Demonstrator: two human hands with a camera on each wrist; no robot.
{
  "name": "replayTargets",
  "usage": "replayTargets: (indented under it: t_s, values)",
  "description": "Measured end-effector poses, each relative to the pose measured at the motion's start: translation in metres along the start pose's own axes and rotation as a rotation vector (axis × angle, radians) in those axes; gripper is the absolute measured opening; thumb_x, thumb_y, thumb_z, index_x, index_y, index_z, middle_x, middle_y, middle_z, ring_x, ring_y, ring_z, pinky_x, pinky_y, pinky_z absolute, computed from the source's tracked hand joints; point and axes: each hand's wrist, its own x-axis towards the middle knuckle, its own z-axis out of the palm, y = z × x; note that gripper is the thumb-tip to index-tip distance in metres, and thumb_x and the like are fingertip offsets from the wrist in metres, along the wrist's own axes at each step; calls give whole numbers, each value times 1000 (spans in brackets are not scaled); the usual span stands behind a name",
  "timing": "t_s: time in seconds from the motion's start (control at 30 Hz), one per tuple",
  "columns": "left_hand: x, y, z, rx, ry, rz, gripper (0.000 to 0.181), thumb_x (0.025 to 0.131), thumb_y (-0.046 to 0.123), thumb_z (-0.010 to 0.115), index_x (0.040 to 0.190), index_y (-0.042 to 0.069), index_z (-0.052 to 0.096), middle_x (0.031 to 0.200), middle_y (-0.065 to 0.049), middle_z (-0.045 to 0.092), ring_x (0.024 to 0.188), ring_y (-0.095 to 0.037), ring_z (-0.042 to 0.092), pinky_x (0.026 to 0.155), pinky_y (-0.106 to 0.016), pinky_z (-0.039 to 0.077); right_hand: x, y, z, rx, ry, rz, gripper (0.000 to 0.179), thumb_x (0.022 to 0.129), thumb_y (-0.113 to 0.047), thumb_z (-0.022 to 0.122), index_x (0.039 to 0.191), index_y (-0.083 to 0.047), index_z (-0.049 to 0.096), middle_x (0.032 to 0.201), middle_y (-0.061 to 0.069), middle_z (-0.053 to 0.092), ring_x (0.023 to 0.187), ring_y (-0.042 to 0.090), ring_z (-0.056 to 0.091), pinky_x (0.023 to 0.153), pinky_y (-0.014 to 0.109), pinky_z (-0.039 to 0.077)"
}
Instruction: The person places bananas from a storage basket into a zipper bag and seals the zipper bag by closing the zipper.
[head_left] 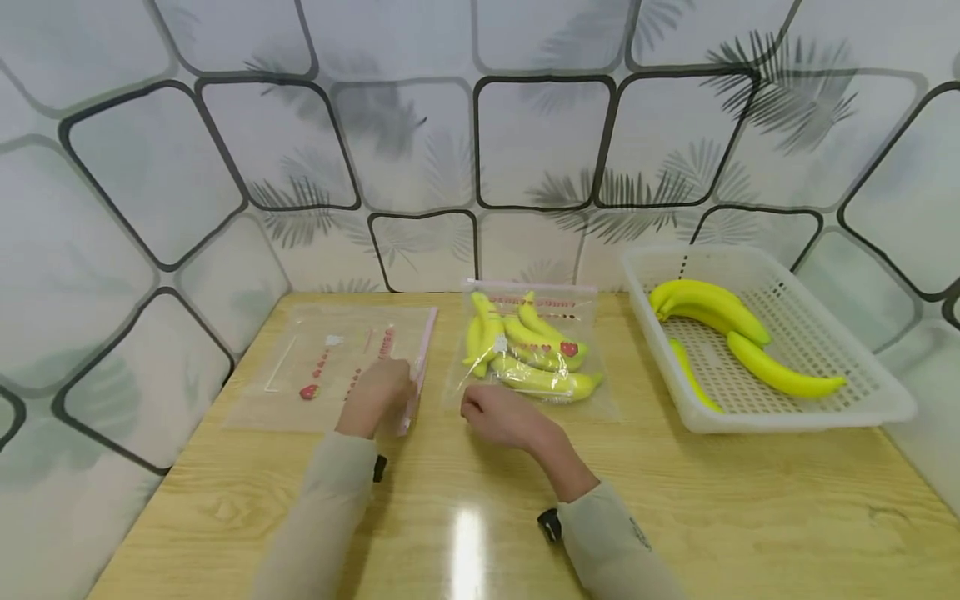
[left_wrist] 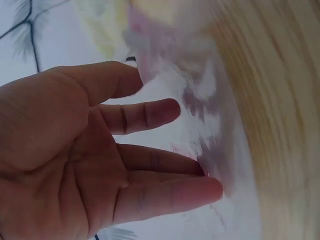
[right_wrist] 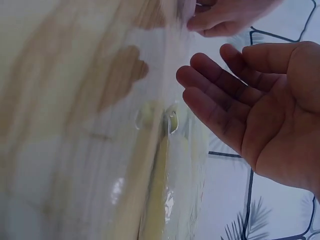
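Fingers point(left_wrist: 170, 197) loosely extended, a left hand point(head_left: 377, 392) partly hides the pink edge of a flat, clear bag point(head_left: 303, 367) on the tabletop point(head_left: 750, 517); a right hand point(head_left: 498, 414), fingers relaxed, is near a filled bag point(head_left: 532, 287) of yellow bananas point(head_left: 543, 382), beside a white basket point(head_left: 810, 418)

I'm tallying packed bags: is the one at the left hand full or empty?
Empty: that bag lies flat, and the wooden tabletop shows through its see-through film.

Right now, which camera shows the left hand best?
The left wrist view: the left hand fills much of it, palm and fingers plain. The head view mainly shows its back; the right wrist view, only part at the top.
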Motion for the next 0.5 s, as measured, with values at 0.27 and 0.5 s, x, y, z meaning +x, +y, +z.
replayTargets:
  t_s: [0.27, 0.5]
  values:
    - [-10, -14, 5, -143, 113, 34, 14, 93, 2, 48, 94, -5, 60, 84, -15, 62, 76, -26, 58, 72, -42, 51, 1, 7, -4, 27, 24, -2, 23, 100, -11, 48, 86, -7, 66, 70, -4, 52, 62, 7, 43, 60, 24, 41]
    - [-16, -12, 3, -254, 223, 150, 18, 92, 1, 49, 75, 6, 45, 64, -2, 38, 57, -15, 35, 54, -28, 32, -2, 12, -11, 109, 77, 56, 22, 99, -9, 49, 94, -1, 69, 72, -1, 56, 62, 10, 44, 61, 25, 41]
